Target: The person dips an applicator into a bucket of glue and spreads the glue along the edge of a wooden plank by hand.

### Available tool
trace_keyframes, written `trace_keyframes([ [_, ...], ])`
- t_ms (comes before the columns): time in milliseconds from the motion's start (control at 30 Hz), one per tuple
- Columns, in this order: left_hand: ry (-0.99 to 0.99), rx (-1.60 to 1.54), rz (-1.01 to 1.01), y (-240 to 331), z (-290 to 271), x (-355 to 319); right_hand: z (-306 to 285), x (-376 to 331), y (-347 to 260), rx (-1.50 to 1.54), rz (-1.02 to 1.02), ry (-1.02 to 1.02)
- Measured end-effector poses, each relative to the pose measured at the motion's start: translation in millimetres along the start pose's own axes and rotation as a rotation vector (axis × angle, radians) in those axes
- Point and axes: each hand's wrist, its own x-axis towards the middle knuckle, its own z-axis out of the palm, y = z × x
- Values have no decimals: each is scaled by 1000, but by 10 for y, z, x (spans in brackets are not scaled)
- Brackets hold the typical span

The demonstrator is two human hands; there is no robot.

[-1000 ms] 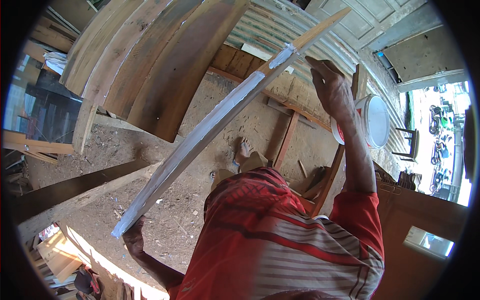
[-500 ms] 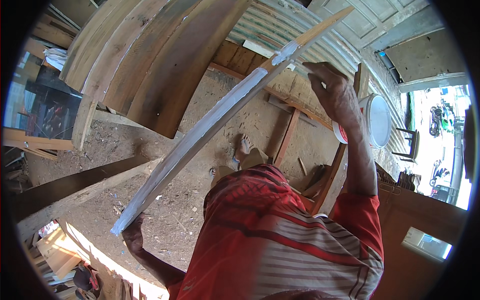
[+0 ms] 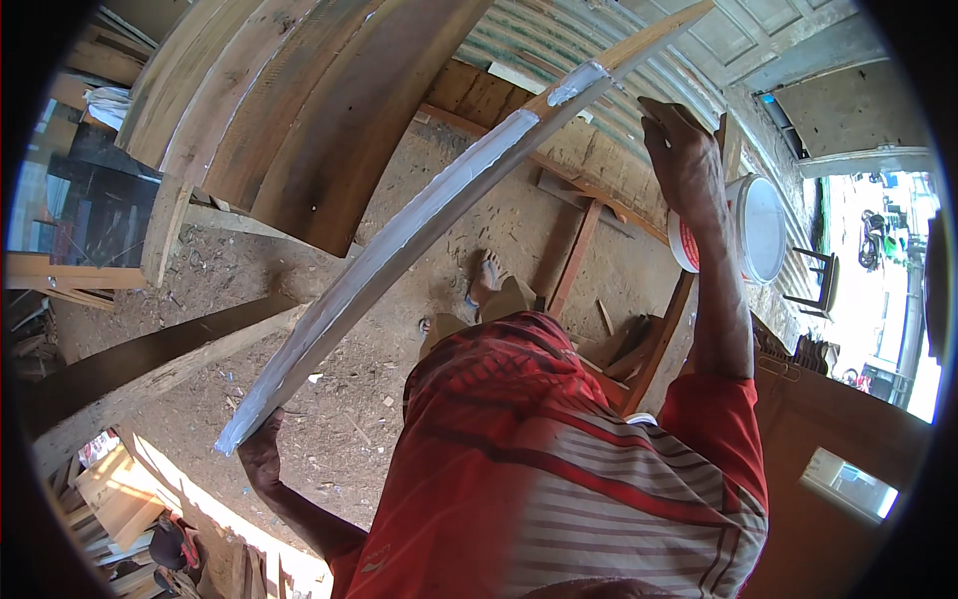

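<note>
A long wooden board [image 3: 399, 235] slants across the view from lower left to upper right. White paste [image 3: 464, 160] coats most of its upward edge, with bare wood showing at a gap and at the far tip. My left hand [image 3: 261, 451] grips the board from beneath near its lower end. Beside the far part of the board is my right hand [image 3: 689, 160], apart from it. Its fingers are bent and point toward the board, with a gap between thumb and fingers. I see nothing held in it.
Wide planks [image 3: 329, 130] lie side by side at upper left. A wooden beam [image 3: 170, 369] reaches in from the left. A white bucket [image 3: 760, 230] stands beyond my right forearm. Corrugated sheeting [image 3: 539, 45] lines the far side. Scraps litter the dirt floor [image 3: 329, 429].
My right hand has moved outward and right, away from the board. The paste near the far end now reaches farther toward the tip. The board's lower end has shifted slightly up and left.
</note>
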Motion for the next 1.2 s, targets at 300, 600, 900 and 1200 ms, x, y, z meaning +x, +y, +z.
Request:
trace_keyframes([
  [300,-156,-288,11,-45,-150,103,101,147,214,-59,-114,29],
  [600,14,32,-44,131,27,55,-68,125,-205,-7,-88,4],
  [900,-3,-20,-56,158,54,89,65,-258,-675,-29,-208,-55],
  [1200,-20,14,-31,30,-22,182,63,-174,-404,-29,-99,20],
])
